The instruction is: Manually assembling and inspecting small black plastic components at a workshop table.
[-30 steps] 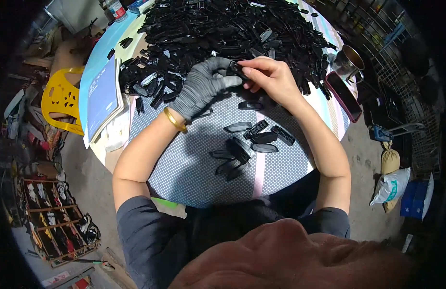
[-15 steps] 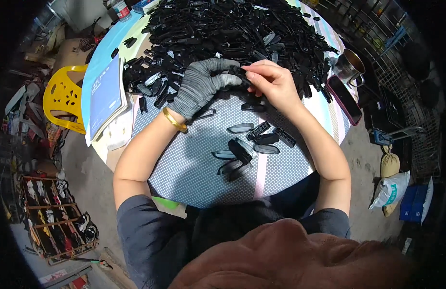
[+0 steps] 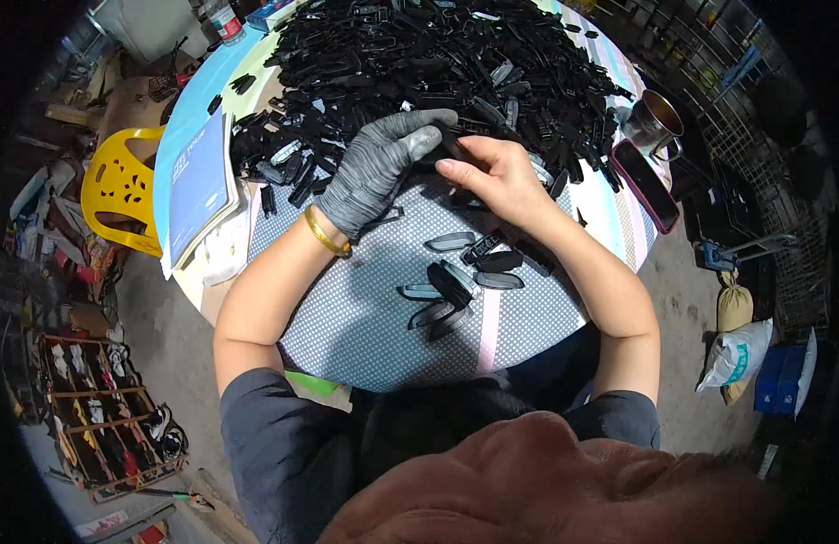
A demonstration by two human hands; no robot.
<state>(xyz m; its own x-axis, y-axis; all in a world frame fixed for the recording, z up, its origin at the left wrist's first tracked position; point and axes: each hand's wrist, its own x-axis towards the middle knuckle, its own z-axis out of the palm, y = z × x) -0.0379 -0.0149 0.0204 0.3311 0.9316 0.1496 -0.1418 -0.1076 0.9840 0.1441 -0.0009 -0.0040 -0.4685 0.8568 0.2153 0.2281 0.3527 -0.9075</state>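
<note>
My left hand (image 3: 374, 168), in a grey knitted glove with a gold bangle at the wrist, is closed on a small black plastic part (image 3: 449, 145) in front of the heap. My bare right hand (image 3: 503, 179) meets that part from the other side, its thumb and forefinger a little apart around it. Shadow and the fingers hide much of the part. Nearer to me, several elongated plastic pieces (image 3: 451, 284), black and grey translucent, lie loosely grouped on the dotted tablecloth (image 3: 365, 308).
A large heap of black plastic parts (image 3: 383, 63) covers the table's far side. A booklet (image 3: 199, 186) lies left; a metal mug (image 3: 653, 122) and phone (image 3: 644, 186) are right. A bottle (image 3: 225, 20) stands far left. A yellow chair (image 3: 125, 186) is beside the table.
My right hand has shifted slightly down, with its thumb farther from the forefinger. The gloved hand has turned a little, with its thumb raised. The loose pieces stay where they were.
</note>
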